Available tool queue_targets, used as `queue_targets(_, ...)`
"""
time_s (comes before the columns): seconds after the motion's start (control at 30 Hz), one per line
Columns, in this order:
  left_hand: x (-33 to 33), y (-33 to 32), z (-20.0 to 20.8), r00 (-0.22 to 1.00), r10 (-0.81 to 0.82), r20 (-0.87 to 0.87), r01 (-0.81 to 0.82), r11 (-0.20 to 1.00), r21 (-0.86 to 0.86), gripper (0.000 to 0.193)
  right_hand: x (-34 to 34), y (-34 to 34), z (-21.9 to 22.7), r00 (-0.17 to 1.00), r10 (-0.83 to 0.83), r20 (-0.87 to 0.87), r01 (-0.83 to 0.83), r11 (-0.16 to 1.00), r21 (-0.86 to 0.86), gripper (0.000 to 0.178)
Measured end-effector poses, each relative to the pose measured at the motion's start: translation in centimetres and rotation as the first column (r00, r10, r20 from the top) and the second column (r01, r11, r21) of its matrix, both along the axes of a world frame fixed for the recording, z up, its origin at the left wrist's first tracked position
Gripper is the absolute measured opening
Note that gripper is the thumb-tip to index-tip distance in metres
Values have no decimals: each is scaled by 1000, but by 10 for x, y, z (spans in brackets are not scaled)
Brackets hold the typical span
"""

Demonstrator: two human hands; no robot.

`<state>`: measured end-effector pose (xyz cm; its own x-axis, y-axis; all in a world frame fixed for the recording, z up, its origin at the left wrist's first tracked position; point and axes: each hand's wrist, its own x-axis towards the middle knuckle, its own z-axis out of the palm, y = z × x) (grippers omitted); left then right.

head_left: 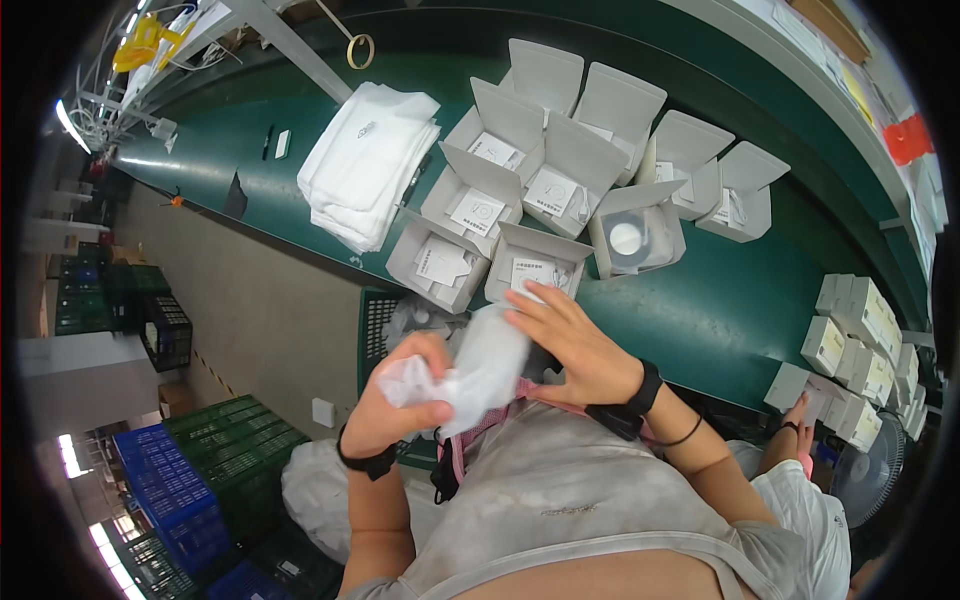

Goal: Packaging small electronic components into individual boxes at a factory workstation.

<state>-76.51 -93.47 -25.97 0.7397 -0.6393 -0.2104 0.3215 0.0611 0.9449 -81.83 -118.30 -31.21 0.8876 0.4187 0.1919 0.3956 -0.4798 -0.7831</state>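
Observation:
A white, translucent plastic bag (490,350), smeared by motion, is in front of my body, below the near row of boxes. My left hand (400,395) is closed round its crumpled end. Whether anything is inside the bag cannot be made out. Beside its other end, my right hand (575,345) has its fingers stretched out and apart, the fingertips at the bag's edge. Just beyond stands an open white box (540,255) with a printed card (538,275) inside. Another open box (440,260) is to its left. One box farther right holds a round item in clear plastic (628,240).
Several more open boxes (545,75) crowd the green table (660,315). A stack of white bags (365,150) lies to their left. Closed boxes (860,330) are piled at right, near a co-worker's hand (797,412) and a fan (870,470). Crates (165,470) stand lower left.

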Motion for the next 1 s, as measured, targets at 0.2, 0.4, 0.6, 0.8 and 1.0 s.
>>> queue_targets(0.2,1,-49,-22,943,23,-331,-165,898,-408,24,2,-24,1,913,237,-332,-200,969,142,80)
queue_targets(0.4,7,-55,-79,949,192,-250,-211,976,-50,24,-37,-45,-37,780,278,-561,141,795,590,74)
queue_targets(0.6,-47,-41,-111,884,-28,-467,48,998,29,37,-55,-50,-79,610,429,-666,494,451,743,74)
queue_targets(0.8,-79,-29,-105,951,-112,-289,157,978,138,88,-67,-43,-113,438,534,-723,704,295,646,52)
queue_targets(1.0,-58,-7,-139,925,-162,-343,250,941,229,62,-75,-33,-117,476,431,-767,717,315,622,51)
